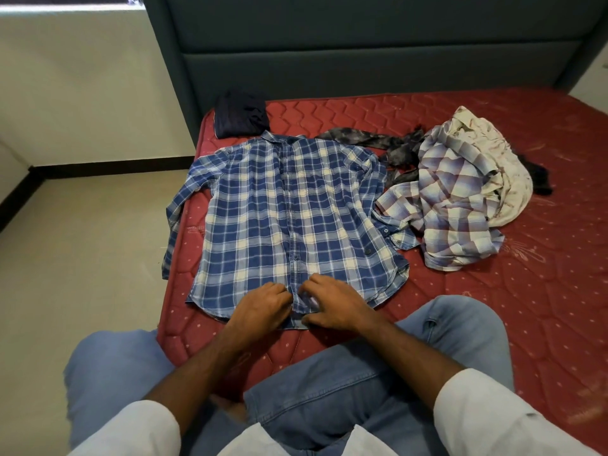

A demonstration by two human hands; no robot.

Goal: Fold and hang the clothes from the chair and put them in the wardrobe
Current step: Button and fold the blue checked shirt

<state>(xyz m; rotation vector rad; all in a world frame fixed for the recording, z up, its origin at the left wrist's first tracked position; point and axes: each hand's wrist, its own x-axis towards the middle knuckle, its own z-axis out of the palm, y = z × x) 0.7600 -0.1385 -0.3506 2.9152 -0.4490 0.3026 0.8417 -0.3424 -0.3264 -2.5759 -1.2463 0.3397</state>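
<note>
Blue plaid shirt (289,212) spread flat, front up, on the red mattress (526,291).
Left hand (260,307) and right hand (332,304) rest side by side at its bottom hem, fingers curled, pinching the button placket; a heap of crumpled clothes (460,192) lies just beside it.

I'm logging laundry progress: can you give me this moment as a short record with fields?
surface: red quilted mattress, grey padded headboard behind
garment in work: blue and white plaid button shirt, spread flat, front up, one sleeve hanging over the mattress edge
left hand: fingers curled at the placket by the bottom hem
right hand: pinching the same hem area
waiting pile: crumpled lilac checked shirt with cream cloth, right of the plaid shirt
folded: dark navy garment near the headboard
</note>
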